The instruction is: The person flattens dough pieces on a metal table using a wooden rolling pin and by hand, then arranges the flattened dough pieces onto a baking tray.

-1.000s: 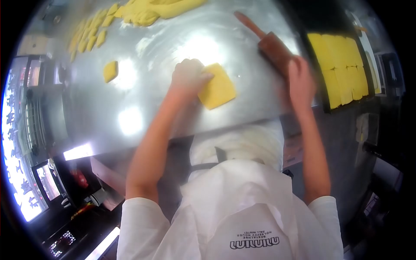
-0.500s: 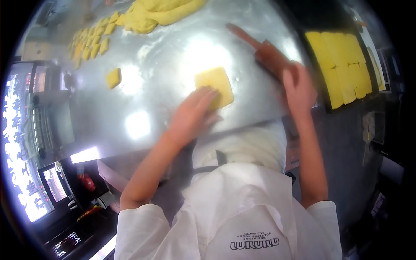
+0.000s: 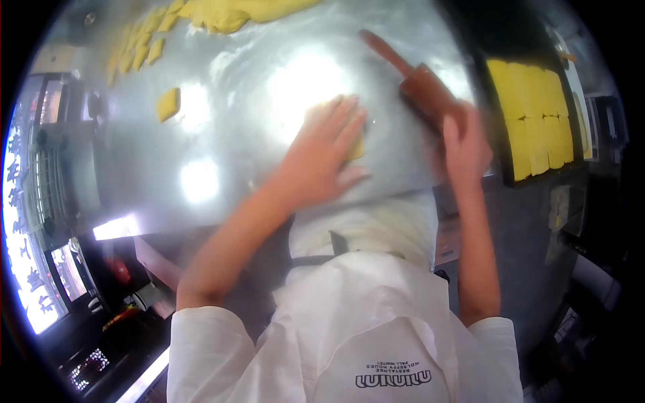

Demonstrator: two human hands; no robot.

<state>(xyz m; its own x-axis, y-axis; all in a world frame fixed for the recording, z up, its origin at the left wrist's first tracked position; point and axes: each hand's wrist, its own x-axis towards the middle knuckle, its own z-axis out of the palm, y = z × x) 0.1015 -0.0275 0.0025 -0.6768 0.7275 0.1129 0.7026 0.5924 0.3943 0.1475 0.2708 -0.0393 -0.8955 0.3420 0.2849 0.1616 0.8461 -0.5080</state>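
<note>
Stretched out palm-down, my left hand (image 3: 327,151) covers most of a flat piece of yellow dough (image 3: 359,148) on the metal worktop (image 3: 269,181). Only a small edge of that dough shows beside the fingers, so its present shape is hidden. My right hand (image 3: 467,144) is closed around the near end of a brown wooden rolling pin (image 3: 426,91), which lies slantwise at the right side of the worktop. The pin's far handle points up and left, away from me. To the left of my left hand sits a small single dough piece (image 3: 168,104).
At the back lies a large mass of yellow dough (image 3: 235,12), with several cut pieces (image 3: 142,50) to its left. On the right, a dark tray (image 3: 508,164) holds flat yellow dough sheets (image 3: 534,111) in rows. The worktop's front edge runs before my apron.
My left hand has moved forward and flattened over the dough square, which was largely visible before. My right hand keeps its hold on the rolling pin. The view has shifted slightly.
</note>
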